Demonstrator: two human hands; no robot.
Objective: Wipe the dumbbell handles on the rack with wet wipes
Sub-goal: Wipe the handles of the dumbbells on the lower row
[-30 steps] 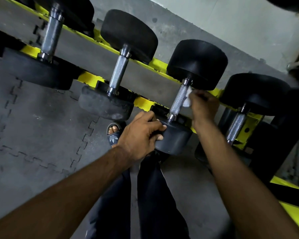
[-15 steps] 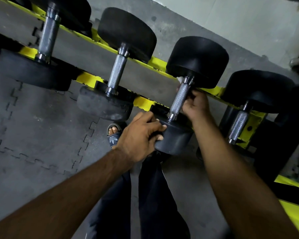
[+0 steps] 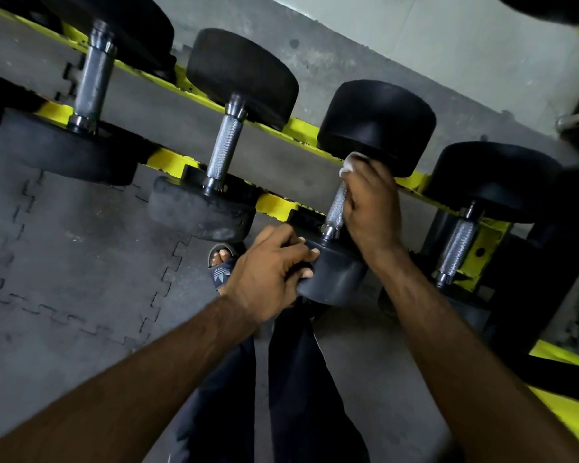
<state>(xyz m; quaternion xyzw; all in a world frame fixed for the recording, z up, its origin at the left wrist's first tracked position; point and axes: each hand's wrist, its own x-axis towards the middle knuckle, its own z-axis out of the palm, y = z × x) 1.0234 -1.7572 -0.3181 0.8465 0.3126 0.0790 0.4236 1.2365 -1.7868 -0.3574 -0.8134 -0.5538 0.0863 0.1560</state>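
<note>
Progress: mid-wipe, I judge, on the third dumbbell handle (image 3: 335, 208) of the rack (image 3: 168, 160); which other handles are clean I cannot tell.
Right hand (image 3: 371, 208): clenched round that handle, wet wipe (image 3: 350, 165) poking out at its 11 o'clock.
Left hand (image 3: 268, 275): grasping the near weight head (image 3: 338, 279), at the handle's 7 o'clock.
Handle: bare steel shows at the right hand's 9 o'clock.

Wet wipe (image 3: 351, 164) mostly buried under right hand (image 3: 370, 208), one white corner showing; upper half of the handle (image 3: 335, 212) covered by the same hand, its fingers out of sight behind the bar; left hand (image 3: 264, 275) hides the left edge of the near head (image 3: 335, 275); sandal (image 3: 221, 267) partly behind that hand; leftmost dumbbell (image 3: 92, 78) cut by top edge; dark shape (image 3: 549, 6) top right, cropped, unidentifiable.
</note>
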